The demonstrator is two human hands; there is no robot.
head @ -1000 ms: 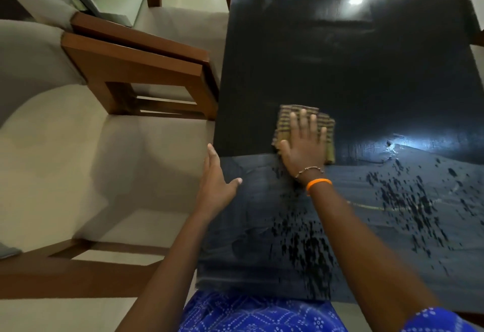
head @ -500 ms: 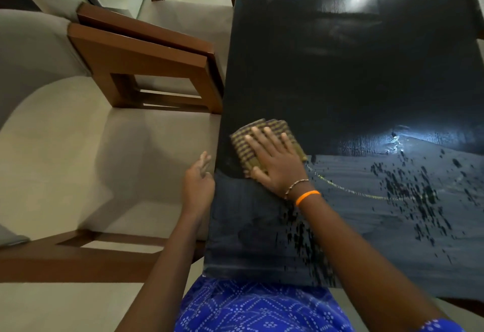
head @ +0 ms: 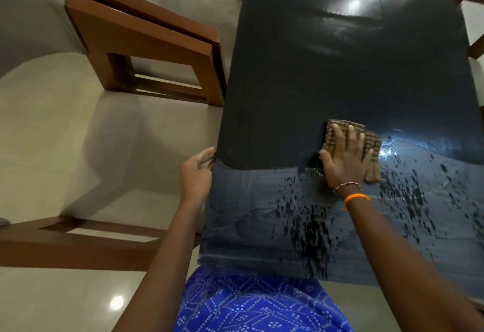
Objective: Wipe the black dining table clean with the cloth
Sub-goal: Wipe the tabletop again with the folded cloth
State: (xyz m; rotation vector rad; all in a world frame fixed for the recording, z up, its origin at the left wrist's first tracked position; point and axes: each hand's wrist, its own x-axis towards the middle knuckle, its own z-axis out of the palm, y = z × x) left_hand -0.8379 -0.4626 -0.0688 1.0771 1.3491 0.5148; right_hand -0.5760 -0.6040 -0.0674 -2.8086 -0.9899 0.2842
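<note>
We observed the black worktop [head: 353, 74] as a long rectangular slab with a smooth, glossy finish. Its far portion read as uniform deep black and carried ceiling-light reflections. Its near portion was covered by a dull grey-blue film, broken by dark speckles and short streaks where the black surface showed through. The boundary between the two zones ran across the worktop at the level of the hands.

The cloth [head: 366, 143] lay flat on the worktop at that boundary, right of centre. It was a folded woven fabric, olive-tan with narrow dark stripes, roughly rectangular, with one corner trailing toward us.

Our right hand [head: 345, 158] pressed palm-down on the cloth with the grip wide, fingers spread and extended, not curled around the fabric. The wrist carried a beaded bracelet [head: 345, 186] and an orange band [head: 356, 197].

Our left hand [head: 197, 171] rested at the left edge of the worktop, fingers loosely curled against the edge and holding nothing.

A wooden chair [head: 146, 40] with a grey upholstered seat stood just beside the left edge. The floor [head: 65, 303] was pale glossy tile. Blue patterned fabric [head: 251, 303] filled the bottom of the view.
</note>
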